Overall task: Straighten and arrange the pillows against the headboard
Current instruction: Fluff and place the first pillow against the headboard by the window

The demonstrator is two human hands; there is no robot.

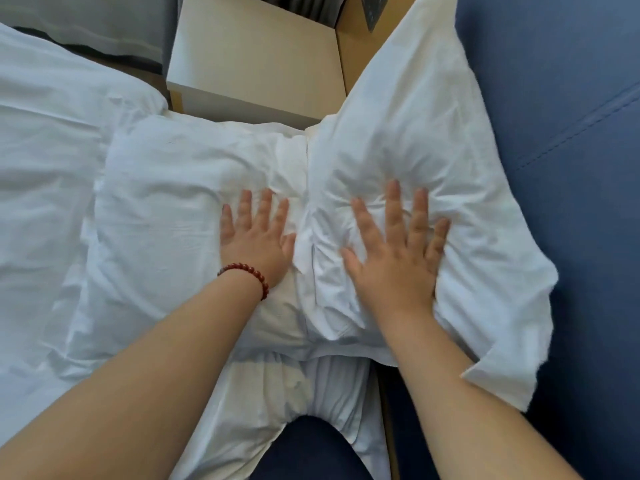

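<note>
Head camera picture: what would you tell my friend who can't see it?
A person's left hand presses a flat pillow on the bed, and the right hand presses a leaning pillow propped against the blue headboard. A red bracelet is on the left wrist.

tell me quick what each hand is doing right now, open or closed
Left hand: open, pressing flat on the left pillow.
Right hand: open, fingers spread, pressing on the right pillow.

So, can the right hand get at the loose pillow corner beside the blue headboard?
Probably yes. The right hand lies flat on that pillow, and the corner lies in the open beside the headboard, with nothing covering it.
</note>
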